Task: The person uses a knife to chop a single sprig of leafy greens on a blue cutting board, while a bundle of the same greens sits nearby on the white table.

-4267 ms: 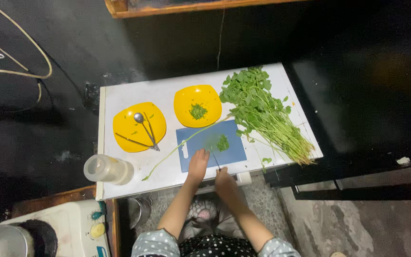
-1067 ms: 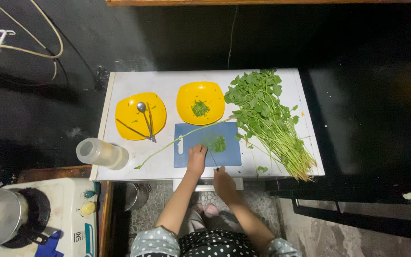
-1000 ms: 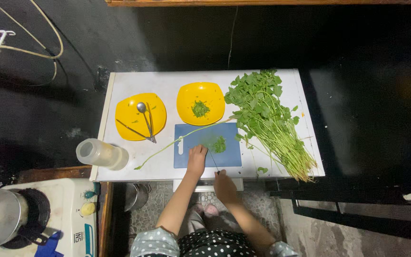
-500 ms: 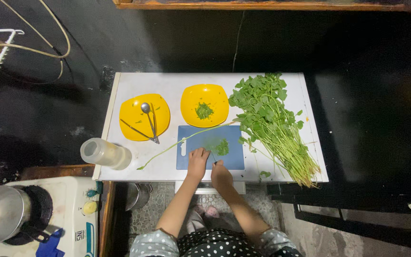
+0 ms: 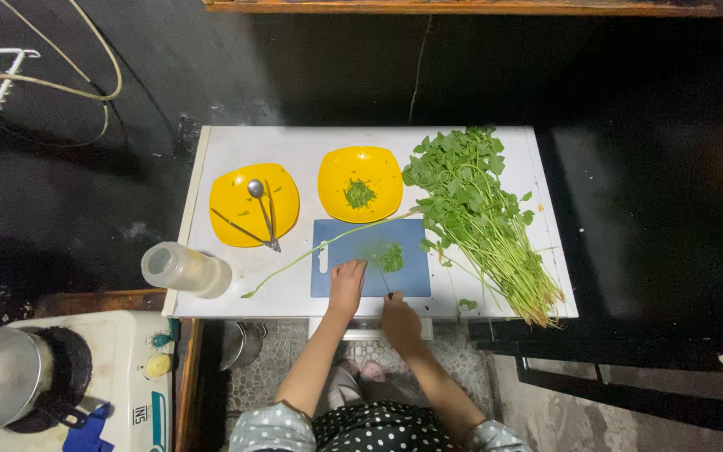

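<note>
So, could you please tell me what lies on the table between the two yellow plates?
In the head view, only bare white table separates the plate with the spoon from the plate with chopped greens; nothing rests in that gap.

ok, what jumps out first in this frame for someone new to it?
Probably the big bunch of leafy greens on the right of the white table, beside two yellow plates: one with a spoon, one with chopped greens. At the near edge, the left hand rests on a blue cutting board while the right hand holds a knife by a small chopped pile.
</note>
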